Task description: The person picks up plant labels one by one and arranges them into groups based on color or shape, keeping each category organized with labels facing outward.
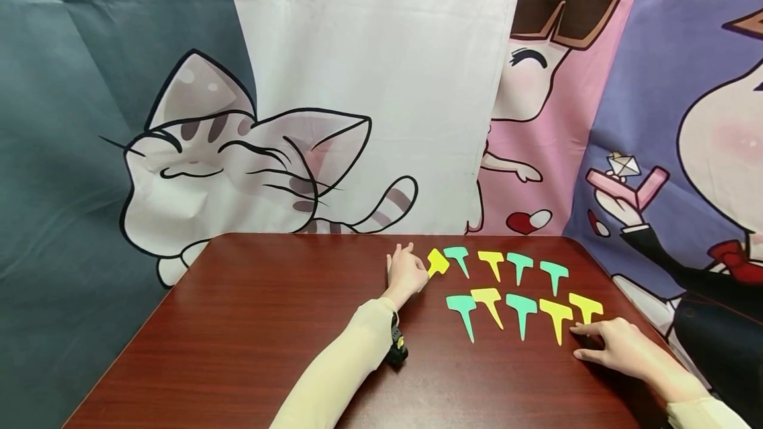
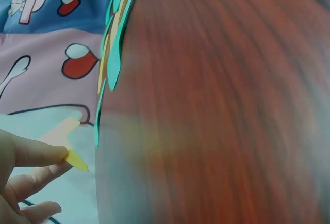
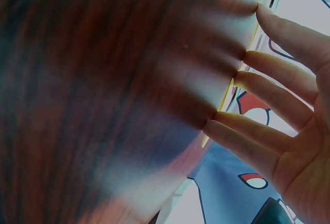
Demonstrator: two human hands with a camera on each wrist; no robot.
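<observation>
My left hand (image 1: 408, 271) pinches a yellow T-shaped plant label (image 1: 438, 262) between thumb and finger near the back of the table. In the left wrist view the stem tip of that yellow label (image 2: 77, 161) pokes out past the fingertips. My right hand (image 1: 626, 349) is at the right end of the front row, fingers spread and fairly straight. Its fingertips (image 3: 247, 59) rest on the tabletop in the right wrist view. Right by them lies another yellow label (image 1: 587, 306), its stem partly hidden behind the fingers.
Green and yellow T-shaped labels lie in two rows on the dark wood table (image 1: 250, 343), among them a green label (image 1: 522, 310) and a yellow label (image 1: 557, 315). Behind the table's far edge hangs a cartoon-printed cloth (image 1: 381, 51).
</observation>
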